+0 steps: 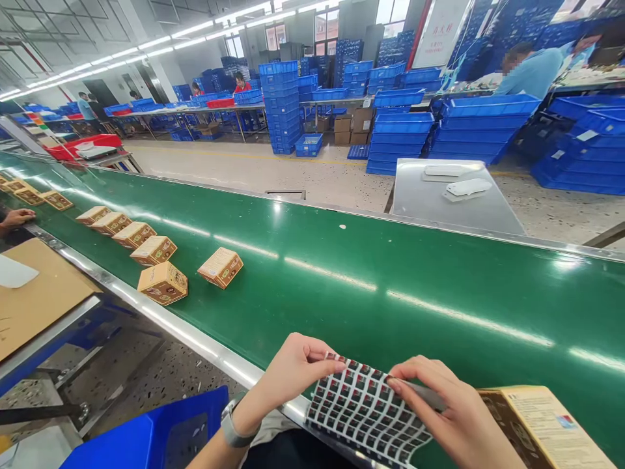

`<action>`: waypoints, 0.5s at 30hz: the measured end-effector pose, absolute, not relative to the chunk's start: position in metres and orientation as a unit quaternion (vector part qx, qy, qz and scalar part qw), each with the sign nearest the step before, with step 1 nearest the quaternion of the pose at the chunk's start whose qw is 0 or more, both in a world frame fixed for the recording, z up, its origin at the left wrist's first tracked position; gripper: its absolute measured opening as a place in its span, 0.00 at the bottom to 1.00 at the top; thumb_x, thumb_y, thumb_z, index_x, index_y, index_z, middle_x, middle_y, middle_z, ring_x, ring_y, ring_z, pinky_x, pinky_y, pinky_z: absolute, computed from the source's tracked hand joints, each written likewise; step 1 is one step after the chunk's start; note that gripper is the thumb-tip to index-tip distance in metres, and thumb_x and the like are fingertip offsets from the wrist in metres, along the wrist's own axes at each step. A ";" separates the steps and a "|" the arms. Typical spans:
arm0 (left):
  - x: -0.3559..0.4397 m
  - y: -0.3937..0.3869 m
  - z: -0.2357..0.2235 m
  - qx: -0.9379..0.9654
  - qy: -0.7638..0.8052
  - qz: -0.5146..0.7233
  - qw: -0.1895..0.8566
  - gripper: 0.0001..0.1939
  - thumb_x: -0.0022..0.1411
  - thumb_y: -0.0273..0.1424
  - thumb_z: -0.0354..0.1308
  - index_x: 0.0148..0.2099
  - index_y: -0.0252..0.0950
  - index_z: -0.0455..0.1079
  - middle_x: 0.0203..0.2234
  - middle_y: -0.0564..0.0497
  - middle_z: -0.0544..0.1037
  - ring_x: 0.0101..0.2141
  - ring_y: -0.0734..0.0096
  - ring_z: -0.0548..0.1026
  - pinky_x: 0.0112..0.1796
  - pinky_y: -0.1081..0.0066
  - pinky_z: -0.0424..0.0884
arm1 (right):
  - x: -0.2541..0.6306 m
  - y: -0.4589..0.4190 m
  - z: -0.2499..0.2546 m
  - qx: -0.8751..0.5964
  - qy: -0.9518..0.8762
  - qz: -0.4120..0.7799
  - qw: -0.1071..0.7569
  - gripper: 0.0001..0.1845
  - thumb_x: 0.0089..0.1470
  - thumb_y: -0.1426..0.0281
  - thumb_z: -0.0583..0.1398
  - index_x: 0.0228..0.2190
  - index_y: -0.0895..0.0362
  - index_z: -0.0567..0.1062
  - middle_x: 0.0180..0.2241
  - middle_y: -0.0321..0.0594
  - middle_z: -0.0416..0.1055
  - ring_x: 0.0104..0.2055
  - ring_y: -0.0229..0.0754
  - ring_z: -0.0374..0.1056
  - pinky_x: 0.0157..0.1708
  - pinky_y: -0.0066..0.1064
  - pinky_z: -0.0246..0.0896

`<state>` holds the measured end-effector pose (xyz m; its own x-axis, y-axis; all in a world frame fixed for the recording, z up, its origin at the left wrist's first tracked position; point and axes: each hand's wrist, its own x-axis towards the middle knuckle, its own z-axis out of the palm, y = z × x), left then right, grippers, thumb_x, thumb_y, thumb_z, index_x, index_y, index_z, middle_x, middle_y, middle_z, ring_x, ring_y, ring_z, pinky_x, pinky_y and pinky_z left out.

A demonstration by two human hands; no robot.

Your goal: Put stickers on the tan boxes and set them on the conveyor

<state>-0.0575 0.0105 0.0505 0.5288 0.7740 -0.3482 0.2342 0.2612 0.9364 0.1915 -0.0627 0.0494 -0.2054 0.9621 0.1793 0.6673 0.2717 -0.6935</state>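
Note:
A sheet of small dark-and-red stickers curves over the near edge of the conveyor. My left hand pinches its upper left corner between thumb and fingers. At the upper right edge, my right hand has thumb and index finger closed on the sheet; whether a single sticker is lifted there, I cannot tell. Beside my right wrist lies a brown and cream carton, partly hidden by that hand. Farther left on the belt sit another small carton and a nearer one.
The green conveyor belt runs across, bordered by a metal rail. Several more cartons line its left part. A blue plastic stool stands below left. Another person's hand rests at the far left. Beyond the belt are a metal table and stacked blue crates.

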 end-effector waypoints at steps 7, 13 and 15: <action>-0.062 0.012 0.051 0.620 0.454 0.212 0.604 0.25 0.59 0.41 0.60 0.20 0.36 0.52 0.18 0.59 0.50 0.23 0.78 0.48 0.24 0.71 0.43 | 0.188 -0.061 0.040 -0.531 -0.771 0.086 0.342 0.08 0.67 0.67 0.56 0.47 0.50 0.70 0.38 0.38 0.77 0.37 0.45 0.73 0.42 0.37 0.69; -0.057 0.005 0.047 0.610 0.460 0.222 0.606 0.28 0.59 0.44 0.61 0.19 0.36 0.51 0.17 0.60 0.49 0.22 0.78 0.48 0.24 0.72 0.44 | 0.184 -0.059 0.038 -0.489 -0.792 0.059 0.360 0.06 0.63 0.72 0.58 0.42 0.51 0.72 0.42 0.41 0.76 0.42 0.48 0.74 0.46 0.41 0.66; -0.060 0.006 0.043 0.601 0.465 0.228 0.609 0.26 0.59 0.46 0.61 0.20 0.35 0.58 0.16 0.59 0.55 0.21 0.78 0.54 0.24 0.74 0.51 | 0.185 -0.059 0.038 -0.486 -0.787 0.085 0.370 0.05 0.63 0.69 0.59 0.42 0.51 0.73 0.46 0.43 0.76 0.46 0.50 0.74 0.45 0.40 0.69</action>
<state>-0.0604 0.0061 0.0427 0.4638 0.8364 -0.2923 0.2814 0.1738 0.9437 0.1852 -0.0594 0.0385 -0.2544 0.8276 0.5003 0.7025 0.5137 -0.4925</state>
